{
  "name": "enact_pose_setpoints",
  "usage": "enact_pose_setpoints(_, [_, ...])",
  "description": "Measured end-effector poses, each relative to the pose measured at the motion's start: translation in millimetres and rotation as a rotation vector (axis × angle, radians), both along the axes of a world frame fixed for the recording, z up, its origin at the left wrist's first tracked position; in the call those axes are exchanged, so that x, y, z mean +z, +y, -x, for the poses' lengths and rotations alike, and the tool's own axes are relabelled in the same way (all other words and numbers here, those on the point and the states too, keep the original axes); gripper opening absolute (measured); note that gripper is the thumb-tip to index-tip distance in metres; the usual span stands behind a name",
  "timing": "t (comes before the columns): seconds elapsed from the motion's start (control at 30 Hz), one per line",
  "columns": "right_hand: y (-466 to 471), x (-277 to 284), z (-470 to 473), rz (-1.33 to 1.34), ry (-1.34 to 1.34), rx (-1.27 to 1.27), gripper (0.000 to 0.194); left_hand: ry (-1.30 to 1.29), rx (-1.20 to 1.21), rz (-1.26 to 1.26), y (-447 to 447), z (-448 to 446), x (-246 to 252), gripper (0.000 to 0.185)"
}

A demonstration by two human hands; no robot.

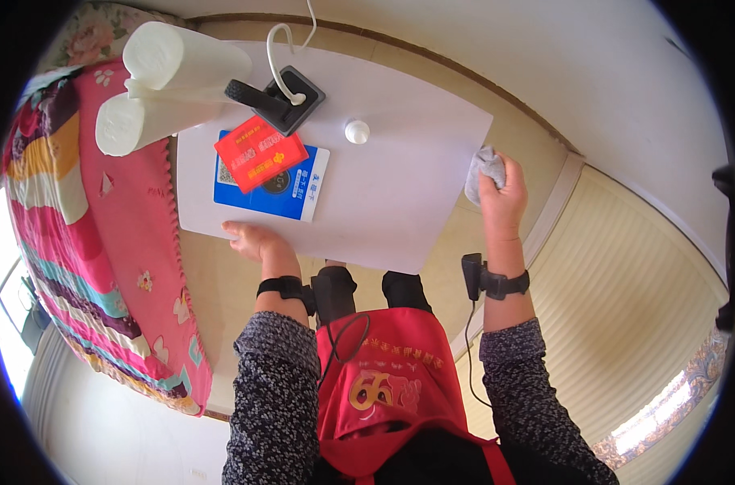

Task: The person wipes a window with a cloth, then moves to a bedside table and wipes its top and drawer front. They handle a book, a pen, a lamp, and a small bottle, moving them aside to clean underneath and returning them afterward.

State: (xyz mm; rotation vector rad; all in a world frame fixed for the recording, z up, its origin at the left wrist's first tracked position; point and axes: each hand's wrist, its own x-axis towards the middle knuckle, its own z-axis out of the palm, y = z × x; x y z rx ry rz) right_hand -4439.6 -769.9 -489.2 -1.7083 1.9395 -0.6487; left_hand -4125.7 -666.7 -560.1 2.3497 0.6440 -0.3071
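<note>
My left hand (255, 240) rests at the near left edge of a white tabletop (391, 182), its thumb on top and the other fingers partly hidden. Past the table's right edge, my right hand (503, 194) grips a bunched grey cloth (487, 173). A blue and white card (258, 203) bearing writing and a printed code lies on the table, partly covered by a red packet (261, 154). Behind them stands a black device (300, 97) with a white cable (273, 60) plugged in. A small white bottle (357, 131) stands near the table's middle.
Two white paper rolls (185, 57), apparently in plastic wrap, are at the back left. A bed with a pink cover (125, 182) and a striped quilt (70, 224) borders the left side. Beyond the back edge runs a wall (525, 66); a pale ribbed panel (622, 260) is at right.
</note>
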Motion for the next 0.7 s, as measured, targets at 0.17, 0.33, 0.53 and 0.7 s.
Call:
enact_pose_setpoints(0.17, [33, -10, -44, -0.017, 0.218, 0.593, 0.054, -0.011, 0.013, 0.003, -1, 1, 0, 0.072])
enact_pose_setpoints(0.33, [28, -29, -53, 0.128, 0.161, 0.524, 0.056, -0.004, -0.010, -0.025, -3, 3, 5, 0.072])
enact_pose_setpoints(0.53, [20, -22, -46, 0.095, 0.253, 0.318, 0.065, 0.026, -0.029, -0.089, -5, 3, 8, 0.075])
enact_pose_setpoints(0.7, [48, -24, -44, -0.030, 0.152, 0.223, 0.066, 0.067, -0.034, -0.093, -4, 2, 9, 0.076])
